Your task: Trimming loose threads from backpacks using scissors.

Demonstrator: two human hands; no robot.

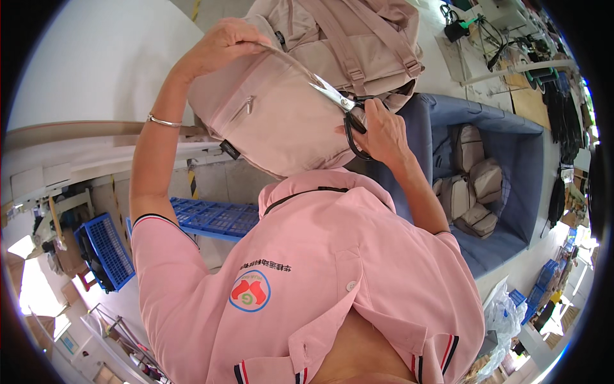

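Metal scissors (346,103) and one bag (284,115) occupy two hands (227,46) (385,134).

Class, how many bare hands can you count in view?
2: the left hand grips the pink-beige bag at its edge; the right hand holds the scissors.

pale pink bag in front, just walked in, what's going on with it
A person is handling the pale pink bag. The left grip pinches its far edge, while the right grip holds black-handled scissors, their blades slightly parted over the bag. Whether they touch the fabric is hard to tell. A similar strapped bag lies just beyond. To the person's right, a blue bin holds several small beige bags.
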